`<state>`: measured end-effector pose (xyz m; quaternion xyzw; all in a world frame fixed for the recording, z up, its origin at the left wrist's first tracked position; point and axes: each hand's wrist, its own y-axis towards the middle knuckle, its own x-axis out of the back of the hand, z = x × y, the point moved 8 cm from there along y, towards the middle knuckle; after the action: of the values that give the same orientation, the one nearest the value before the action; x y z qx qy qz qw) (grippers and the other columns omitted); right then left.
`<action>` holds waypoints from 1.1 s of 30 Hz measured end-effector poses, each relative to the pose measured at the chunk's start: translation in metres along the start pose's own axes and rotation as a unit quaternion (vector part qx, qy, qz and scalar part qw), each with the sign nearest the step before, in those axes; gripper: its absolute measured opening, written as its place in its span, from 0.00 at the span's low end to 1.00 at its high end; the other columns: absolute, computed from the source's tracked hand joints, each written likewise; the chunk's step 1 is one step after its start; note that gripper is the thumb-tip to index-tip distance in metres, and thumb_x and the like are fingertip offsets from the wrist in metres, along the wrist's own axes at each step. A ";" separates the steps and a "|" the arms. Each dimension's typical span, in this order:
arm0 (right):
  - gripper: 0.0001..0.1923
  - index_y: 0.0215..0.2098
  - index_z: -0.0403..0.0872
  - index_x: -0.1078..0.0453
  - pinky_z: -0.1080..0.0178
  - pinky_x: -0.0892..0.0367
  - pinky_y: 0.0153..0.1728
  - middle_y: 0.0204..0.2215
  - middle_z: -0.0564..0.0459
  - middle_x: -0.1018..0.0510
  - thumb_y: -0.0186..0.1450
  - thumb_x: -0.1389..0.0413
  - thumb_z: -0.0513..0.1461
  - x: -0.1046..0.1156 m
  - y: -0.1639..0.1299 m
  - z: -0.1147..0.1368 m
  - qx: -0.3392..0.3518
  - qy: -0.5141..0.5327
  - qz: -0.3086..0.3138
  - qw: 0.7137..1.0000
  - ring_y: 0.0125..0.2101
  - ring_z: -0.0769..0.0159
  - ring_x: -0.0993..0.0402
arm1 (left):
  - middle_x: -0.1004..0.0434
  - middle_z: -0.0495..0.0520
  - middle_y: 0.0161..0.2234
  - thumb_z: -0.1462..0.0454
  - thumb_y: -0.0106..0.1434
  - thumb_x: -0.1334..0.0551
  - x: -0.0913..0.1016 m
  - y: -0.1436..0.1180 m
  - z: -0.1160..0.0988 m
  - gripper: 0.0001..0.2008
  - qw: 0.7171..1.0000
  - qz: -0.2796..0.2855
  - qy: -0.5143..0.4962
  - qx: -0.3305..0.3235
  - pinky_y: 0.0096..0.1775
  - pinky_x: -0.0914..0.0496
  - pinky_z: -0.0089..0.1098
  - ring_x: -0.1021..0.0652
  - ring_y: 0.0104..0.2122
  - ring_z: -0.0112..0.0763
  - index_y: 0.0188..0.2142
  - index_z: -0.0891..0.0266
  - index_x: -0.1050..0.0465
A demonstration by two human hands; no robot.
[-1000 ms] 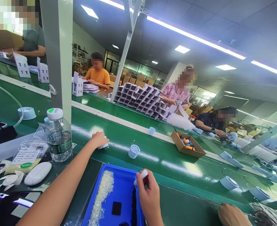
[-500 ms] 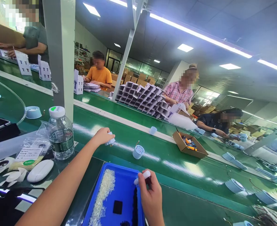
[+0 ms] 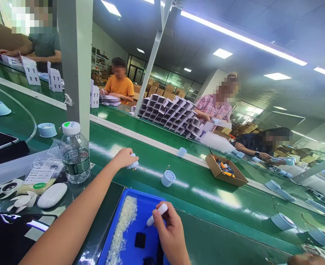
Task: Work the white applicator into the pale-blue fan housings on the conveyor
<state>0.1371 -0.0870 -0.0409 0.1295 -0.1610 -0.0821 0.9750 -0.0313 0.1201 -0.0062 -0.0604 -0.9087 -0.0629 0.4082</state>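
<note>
My left hand [image 3: 123, 159] reaches out over the green conveyor belt, its fingers wrapped round a light blue round plastic part [image 3: 133, 164]. Close to me, my right hand [image 3: 172, 230] grips a white pen-like tool [image 3: 157, 214], its narrow end pointing down and left over a blue tray [image 3: 114, 224]. In the tray lie a heap of small clear pieces [image 3: 125, 219], a black square [image 3: 140, 240] and dark pieces partly hidden by my right hand. Just right of my left hand, another light blue round part [image 3: 168, 178] with a thin wire stands on the belt.
A water bottle [image 3: 75, 158], a white mouse-shaped case [image 3: 52, 195] and a plastic bag of small parts [image 3: 38, 176] lie at left, near a grey post [image 3: 77, 66]. A cardboard box [image 3: 225, 172] sits on the belt's far side. Several co-workers sit or stand beyond stacked white cartons [image 3: 169, 114].
My right hand has turned the white tool, bringing its narrow end down and left over the tray. My left hand keeps its hold on the blue part. The view has shifted slightly.
</note>
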 end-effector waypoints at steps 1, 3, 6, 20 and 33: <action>0.08 0.31 0.47 0.36 0.69 0.38 0.25 0.22 0.58 0.34 0.64 0.48 0.43 0.002 0.000 -0.001 -0.001 0.001 -0.008 1.000 0.22 0.70 0.37 | 0.37 0.49 0.21 0.58 0.48 0.40 -0.001 0.000 0.001 0.13 1.000 0.001 -0.001 0.001 0.24 0.45 0.28 0.34 0.23 0.28 0.17 0.59 0.45; 0.08 0.32 0.48 0.36 0.68 0.38 0.25 0.23 0.58 0.35 0.64 0.49 0.44 0.003 0.000 -0.004 -0.007 0.008 -0.013 1.000 0.22 0.70 0.38 | 0.37 0.48 0.21 0.59 0.48 0.40 -0.002 0.001 0.002 0.14 1.000 0.002 -0.004 0.003 0.23 0.45 0.28 0.34 0.22 0.28 0.17 0.59 0.45; 0.08 0.32 0.48 0.36 0.68 0.38 0.25 0.24 0.58 0.35 0.65 0.49 0.44 0.000 0.000 -0.007 -0.013 0.016 -0.002 1.000 0.23 0.70 0.37 | 0.37 0.48 0.20 0.59 0.48 0.40 -0.003 0.001 0.003 0.14 1.000 0.004 -0.009 0.005 0.23 0.46 0.28 0.34 0.21 0.27 0.17 0.59 0.46; 0.07 0.27 0.48 0.38 0.70 0.40 0.25 0.21 0.58 0.33 0.63 0.49 0.39 -0.012 -0.003 0.017 0.076 -0.091 0.048 0.992 0.22 0.70 0.38 | 0.38 0.48 0.21 0.59 0.48 0.41 -0.004 0.001 0.002 0.14 1.000 0.001 0.004 0.003 0.23 0.47 0.28 0.35 0.22 0.27 0.17 0.58 0.47; 0.07 0.27 0.49 0.39 0.68 0.41 0.25 0.22 0.58 0.34 0.64 0.49 0.39 -0.014 -0.004 0.013 0.059 -0.070 0.050 0.995 0.23 0.69 0.38 | 0.38 0.48 0.21 0.59 0.47 0.39 0.000 -0.004 -0.007 0.14 0.999 -0.017 -0.028 0.005 0.24 0.45 0.28 0.34 0.23 0.28 0.17 0.59 0.45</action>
<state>0.1193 -0.0908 -0.0344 0.1723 -0.2395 -0.0327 0.9549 -0.0271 0.1151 -0.0020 -0.0452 -0.9209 -0.0637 0.3818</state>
